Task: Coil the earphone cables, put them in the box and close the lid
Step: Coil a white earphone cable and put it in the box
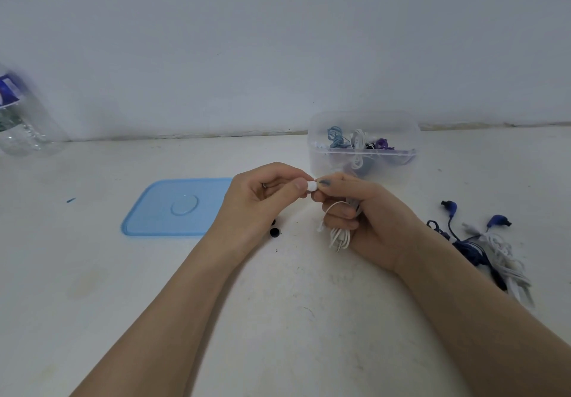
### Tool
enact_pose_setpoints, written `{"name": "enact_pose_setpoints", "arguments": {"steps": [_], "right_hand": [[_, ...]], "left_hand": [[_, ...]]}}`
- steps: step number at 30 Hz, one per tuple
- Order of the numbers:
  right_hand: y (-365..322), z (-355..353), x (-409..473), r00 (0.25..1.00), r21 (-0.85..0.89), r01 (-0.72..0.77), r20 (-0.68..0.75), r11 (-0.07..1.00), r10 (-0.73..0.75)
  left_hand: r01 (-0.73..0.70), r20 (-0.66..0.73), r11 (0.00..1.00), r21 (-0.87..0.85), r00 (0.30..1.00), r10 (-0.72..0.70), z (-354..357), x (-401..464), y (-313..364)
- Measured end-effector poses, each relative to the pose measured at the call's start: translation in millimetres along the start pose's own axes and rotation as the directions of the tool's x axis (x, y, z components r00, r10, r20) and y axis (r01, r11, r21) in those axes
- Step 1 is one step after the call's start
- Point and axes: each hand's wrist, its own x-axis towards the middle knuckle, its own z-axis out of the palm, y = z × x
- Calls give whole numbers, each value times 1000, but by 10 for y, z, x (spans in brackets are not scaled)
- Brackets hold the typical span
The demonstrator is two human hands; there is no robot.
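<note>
Both hands meet just in front of the box [364,162]: the left hand [262,202] pinches a white earbud [311,186], and the right hand [367,220] curls around the coiled white cable [340,236], whose plug hangs below. Left of the box lies the blue lid [173,208]; right of it sits a tangle of blue and white earphones [482,248].

A white table [278,319] is carrying a clear box [364,162]. Left of the box are lying a blue lid [173,208] and, farther left, a bottle [21,118]; right of it, tangled earphones [482,248].
</note>
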Motion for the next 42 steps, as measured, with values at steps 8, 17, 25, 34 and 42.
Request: {"name": "enact_pose_setpoints", "arguments": {"steps": [8, 17, 25, 34, 42], "right_hand": [[-4, -11, 6, 1000, 7, -3, 13, 1000, 2], [-1, 10, -7, 1000, 18, 0, -16, 1000, 1], [-152, 188, -45, 998, -41, 41, -55, 998, -43], [-1178, 381, 479, 882, -436, 173, -331, 883, -336], [-1111, 161, 746, 908, -661, -228, -409, 715, -88]], "left_hand": [[1, 3, 1000, 24, 1000, -2, 1, -2, -1], [15, -2, 1000, -3, 1000, -15, 61, 14, -19], [-7, -68, 998, 62, 998, 11, 37, 92, 76], [100, -154, 969, 226, 986, -66, 66, 719, 440], [95, -36, 856, 509, 995, -90, 291, 824, 301]]}}
